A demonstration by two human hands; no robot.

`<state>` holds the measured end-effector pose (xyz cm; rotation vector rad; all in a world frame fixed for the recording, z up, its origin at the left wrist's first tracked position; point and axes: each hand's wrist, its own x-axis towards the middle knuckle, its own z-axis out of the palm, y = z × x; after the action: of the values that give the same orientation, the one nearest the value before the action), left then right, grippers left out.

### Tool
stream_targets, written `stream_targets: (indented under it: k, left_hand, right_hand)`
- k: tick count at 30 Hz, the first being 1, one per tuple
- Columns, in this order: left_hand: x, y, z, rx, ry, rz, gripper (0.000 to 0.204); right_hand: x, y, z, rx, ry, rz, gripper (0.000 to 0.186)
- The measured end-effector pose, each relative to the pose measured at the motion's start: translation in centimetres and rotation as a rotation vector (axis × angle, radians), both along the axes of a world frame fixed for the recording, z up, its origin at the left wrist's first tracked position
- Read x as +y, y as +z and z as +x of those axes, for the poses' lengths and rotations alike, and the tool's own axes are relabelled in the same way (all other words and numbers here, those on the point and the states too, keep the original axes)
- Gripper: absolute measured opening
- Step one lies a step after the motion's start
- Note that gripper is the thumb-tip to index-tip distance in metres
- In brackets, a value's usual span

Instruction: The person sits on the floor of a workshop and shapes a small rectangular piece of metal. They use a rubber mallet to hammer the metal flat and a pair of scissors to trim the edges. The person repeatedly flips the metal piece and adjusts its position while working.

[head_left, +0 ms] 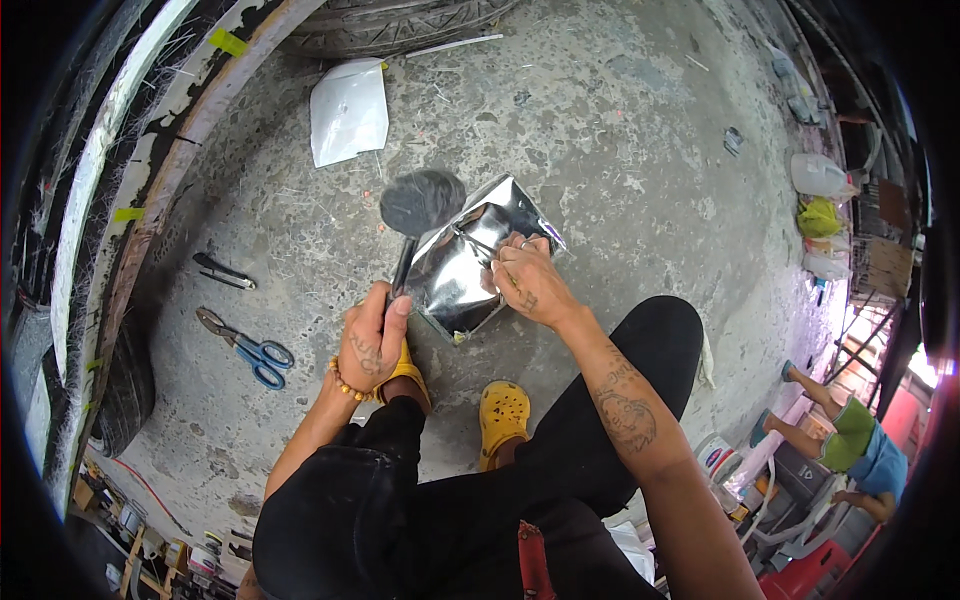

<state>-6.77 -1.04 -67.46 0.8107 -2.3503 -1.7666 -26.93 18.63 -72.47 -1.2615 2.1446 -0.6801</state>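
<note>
My left hand [372, 342] is closed round the handle of a black mallet [422, 202], whose round head is blurred and hangs over the left edge of a shiny metal sheet [450, 285]. The sheet lies on the floor just beyond my feet, its surface dented and mirror-like. My right hand [528, 278] rests on the right side of the sheet, its fingers closed round a thin metal tool [474, 241] that slants toward the middle of the sheet. Reflections make the tool's exact kind and tip hard to make out.
On the concrete floor at left lie blue-handled tin snips [258, 352] and a black-handled cutter [224, 271]. A white sheet [350, 112] lies near a tire [395, 25]. A rough-edged panel [150, 190] rises at left. Another person [862, 445] is at far right, near plastic jugs [820, 175].
</note>
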Motion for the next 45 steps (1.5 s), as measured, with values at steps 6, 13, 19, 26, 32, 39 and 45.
stream_targets:
  k: [6,13,19,26,32,39,45]
  left_hand:
    - [0.0,-3.7,0.7,-0.088,-0.168,-0.051,0.030]
    - [-0.6,0.2,-0.1,0.041,0.002,-0.037,0.030]
    - [-1.4,-1.2,-0.5,-0.130,-0.197,-0.077,0.036]
    - [-0.8,-2.3,0.5,-0.049,-0.196,-0.107,0.032]
    - [-1.5,0.3,-1.4,-0.080,-0.107,0.046,0.034]
    - [-0.8,-2.1,0.2,-0.058,-0.308,-0.101,0.032]
    - [-1.0,0.6,-0.7,-0.075,-0.154,-0.020,0.029]
  right_hand:
    - [-0.3,-1.1,0.0,0.059,0.032,-0.032,0.032]
    - [0.0,-0.7,0.1,0.048,0.059,-0.009,0.032]
    - [0.7,-1.1,0.8,0.202,0.088,-0.011,0.031]
    - [0.0,-0.4,1.5,0.200,0.112,0.042,0.032]
    - [0.7,-0.4,2.1,0.105,-0.004,0.056,0.037]
    - [0.3,-0.3,2.9,0.144,0.004,0.064,0.039]
    - [0.4,-0.1,3.2,0.195,-0.035,0.030,0.033]
